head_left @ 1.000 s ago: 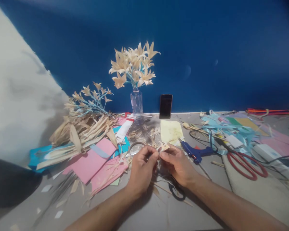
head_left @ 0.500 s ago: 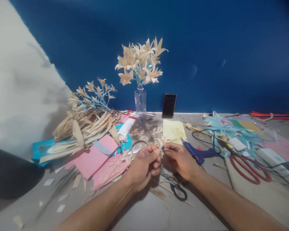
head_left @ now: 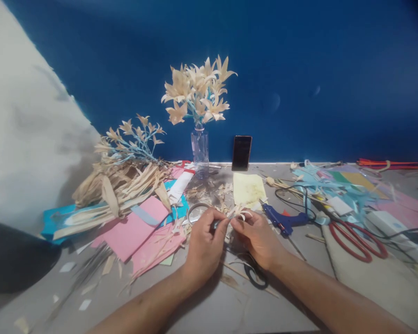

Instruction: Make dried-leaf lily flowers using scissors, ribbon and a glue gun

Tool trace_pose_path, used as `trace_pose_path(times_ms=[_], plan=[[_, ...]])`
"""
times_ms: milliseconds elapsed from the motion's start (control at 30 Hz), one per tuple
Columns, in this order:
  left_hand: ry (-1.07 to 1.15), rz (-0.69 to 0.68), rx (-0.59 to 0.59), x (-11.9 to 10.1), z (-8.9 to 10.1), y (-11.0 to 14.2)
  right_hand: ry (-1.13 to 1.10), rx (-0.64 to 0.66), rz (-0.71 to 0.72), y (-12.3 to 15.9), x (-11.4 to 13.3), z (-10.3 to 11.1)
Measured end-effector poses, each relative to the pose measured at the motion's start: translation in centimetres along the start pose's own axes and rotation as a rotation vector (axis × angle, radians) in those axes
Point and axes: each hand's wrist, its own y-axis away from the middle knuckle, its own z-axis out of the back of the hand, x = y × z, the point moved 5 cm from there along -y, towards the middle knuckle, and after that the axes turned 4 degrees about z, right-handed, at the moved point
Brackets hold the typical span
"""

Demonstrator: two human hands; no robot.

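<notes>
Rightward tips the pale-petalled flower [head_left: 239, 211], likely light, fragile; left hand [head_left: 206, 240] and right hand [head_left: 260, 241] pinch near its base, probably safest.

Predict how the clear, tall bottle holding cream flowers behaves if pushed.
The clear, tall bottle probably tips easily: the bunch of cream, pointed-petal flowers spreads above its narrow body. Its glossy surface may feel slippery. The flowers look thin-petalled, so a knock could bend them.
</notes>
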Motion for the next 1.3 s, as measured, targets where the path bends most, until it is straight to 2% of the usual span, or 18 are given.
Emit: trace_pose_path(times_ms=[100, 167, 233, 333, 400, 500, 567, 667, 767, 867, 1000, 1067, 1167, 1233, 1300], plan=[[-0.029, -0.063, 0.001, -0.1, -0.2, 0.1, 0.0, -0.02, -0.021, 0.0, -0.2, 0.1], [-0.01, -0.045, 0.002, -0.1, -0.2, 0.1, -0.007, -0.023, -0.026, 0.0, -0.2, 0.2], [0.081, 0.073, 0.034, 0.2, -0.5, 0.1, -0.02, -0.018, -0.019, -0.1, -0.2, 0.2], [0.319, 0.372, 0.123, 1.3, -1.2, 0.2, -0.02, 0.001, 0.006, -0.3, -0.1, 0.2], [0.463, 0.513, 0.195, 1.8, -1.7, 0.2, -0.013, 0.007, 0.017, -0.4, 0.0, 0.3], [0.656, 0.608, 0.346, 2.2, -2.5, 0.3, -0.015, 0.016, 0.014, -0.6, 0.2, 0.3], [0.764, 0.627, 0.406, 2.3, -2.7, 0.3, -0.026, 0.028, 0.017, -0.7, 0.4, 0.3], [0.788, 0.585, 0.362, 2.3, -2.4, 0.1, -0.009, 0.04, 0.008, -1.0, 0.5, 0.4], [0.678, 0.536, 0.267, 2.2, -1.8, -0.1, 0.037, 0.026, -0.02, -1.3, 0.4, 0.8], [0.523, 0.507, 0.185, 2.2, -1.2, -0.3, 0.06, 0.065, -0.037, -1.3, 0.3, 0.8], [0.22, 0.285, 0.081, 1.2, -0.2, -0.7, 0.051, 0.082, -0.043, -0.8, 0.3, 0.4], [0.116, 0.177, 0.061, 0.7, 0.0, -0.7, 0.033, 0.064, -0.035, -0.7, 0.2, 0.3], [0.062, 0.097, 0.047, 0.4, 0.0, -0.6, 0.025, 0.024, -0.005, -0.6, 0.2, 0.3], [0.062, 0.092, 0.045, 0.4, 0.0, -0.5, 0.03, 0.007, 0.01, -0.7, 0.3, 0.5], [0.099, 0.143, 0.072, 0.6, -0.2, -0.4, 0.019, 0.011, 0.015, -0.8, 0.3, 0.6]])
